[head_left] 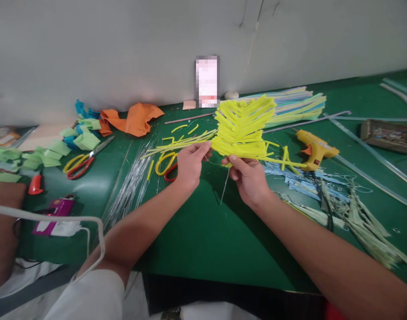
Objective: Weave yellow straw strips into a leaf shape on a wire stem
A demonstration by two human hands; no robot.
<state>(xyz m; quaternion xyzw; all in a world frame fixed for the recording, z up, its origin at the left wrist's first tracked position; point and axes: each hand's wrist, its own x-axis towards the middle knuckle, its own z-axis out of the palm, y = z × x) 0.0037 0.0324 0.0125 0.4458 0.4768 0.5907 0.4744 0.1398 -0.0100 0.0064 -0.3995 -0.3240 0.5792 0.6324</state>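
Observation:
A bright yellow, leaf-shaped piece made of fuzzy pipe cleaners (245, 122) is held up over the table, its slanting rows meeting along a middle line. My left hand (190, 163) pinches its lower left corner between thumb and fingertips. At the bottom edge, my right hand (249, 177) grips it with the thumb on top. A thin wire (225, 189) hangs below the piece near my right fingers, and a fine strand arcs between both hands. Loose yellow stems (186, 141) lie behind my left hand, beside yellow-and-red scissor handles (160, 165) partly hidden by it.
A yellow glue gun (315, 149) lies right, near blue and green tassel strands (363, 222). Pastel pipe cleaners (300, 106) and a phone (207, 82) are at the back. Left are clear wires (131, 186), scissors (86, 160), orange paper (138, 120) and a white cable (56, 218).

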